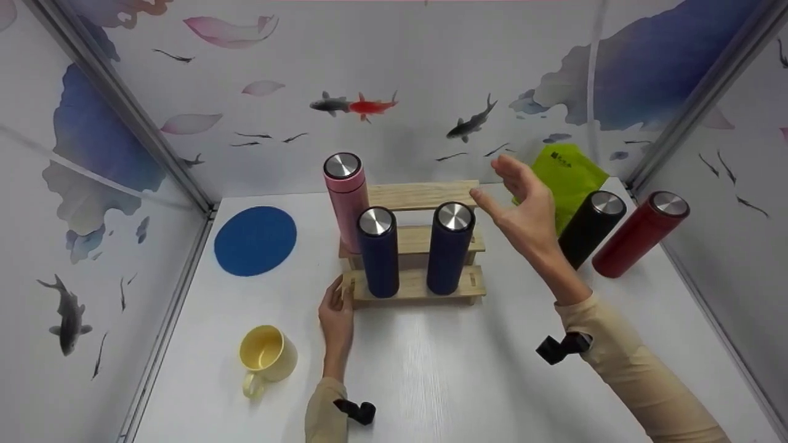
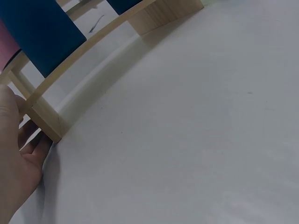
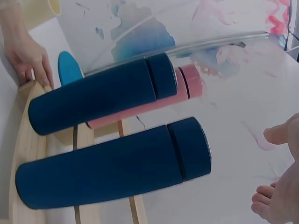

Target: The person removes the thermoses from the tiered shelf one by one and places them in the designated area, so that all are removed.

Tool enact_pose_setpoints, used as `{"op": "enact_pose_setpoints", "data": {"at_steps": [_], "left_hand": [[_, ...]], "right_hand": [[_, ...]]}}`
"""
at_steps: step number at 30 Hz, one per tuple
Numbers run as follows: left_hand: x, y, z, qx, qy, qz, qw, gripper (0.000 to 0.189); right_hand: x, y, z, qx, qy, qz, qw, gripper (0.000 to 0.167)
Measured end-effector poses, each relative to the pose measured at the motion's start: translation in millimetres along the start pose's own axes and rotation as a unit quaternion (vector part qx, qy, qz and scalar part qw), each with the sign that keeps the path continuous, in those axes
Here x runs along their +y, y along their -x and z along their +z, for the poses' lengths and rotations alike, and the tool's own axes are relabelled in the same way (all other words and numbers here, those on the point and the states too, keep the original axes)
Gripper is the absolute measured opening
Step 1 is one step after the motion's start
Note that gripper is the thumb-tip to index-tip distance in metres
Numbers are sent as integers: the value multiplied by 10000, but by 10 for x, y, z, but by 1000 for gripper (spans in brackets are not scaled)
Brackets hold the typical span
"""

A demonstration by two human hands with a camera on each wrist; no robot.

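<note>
A three-step wooden rack [image 1: 412, 286] stands mid-table. Two dark blue thermos bottles, a left one [image 1: 380, 261] and a right one [image 1: 448, 255], stand upright on its lowest step. On the step behind, at the left end, is a pink thermos bottle [image 1: 346, 206]. My left hand [image 1: 336, 323] grips the left end of the lowest step, thumb by the upper board and fingers at its side panel [image 2: 44, 122]. Holding nothing, my right hand [image 1: 528, 215] is raised beside the rack's right end, its fingers extended and thumb spread toward the right blue bottle.
To the right stand a black thermos bottle [image 1: 588, 231] and a red thermos bottle [image 1: 640, 237], with a lime green pouch [image 1: 569, 175] behind. A round blue mat [image 1: 255, 241] lies at the left, and a yellow mug [image 1: 280, 357] stands nearer. Printed panels enclose the table.
</note>
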State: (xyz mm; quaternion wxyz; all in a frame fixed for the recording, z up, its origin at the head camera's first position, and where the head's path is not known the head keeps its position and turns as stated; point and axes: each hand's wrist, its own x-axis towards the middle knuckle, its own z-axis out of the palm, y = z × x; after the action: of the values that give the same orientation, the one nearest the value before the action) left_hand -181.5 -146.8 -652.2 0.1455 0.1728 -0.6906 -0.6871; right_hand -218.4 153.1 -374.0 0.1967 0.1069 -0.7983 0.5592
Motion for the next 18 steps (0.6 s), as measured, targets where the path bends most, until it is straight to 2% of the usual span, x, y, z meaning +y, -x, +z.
{"op": "enact_pose_setpoints", "data": {"at_steps": [7, 18], "left_hand": [[-9, -12, -10, -58, 59, 21, 10000, 40], [-23, -16, -6, 31, -89, 154, 9998, 39]], "right_hand": [[-87, 21, 221, -341, -156, -76, 9993, 68], [-184, 65, 503, -841, -25, -77, 9964, 70]]}}
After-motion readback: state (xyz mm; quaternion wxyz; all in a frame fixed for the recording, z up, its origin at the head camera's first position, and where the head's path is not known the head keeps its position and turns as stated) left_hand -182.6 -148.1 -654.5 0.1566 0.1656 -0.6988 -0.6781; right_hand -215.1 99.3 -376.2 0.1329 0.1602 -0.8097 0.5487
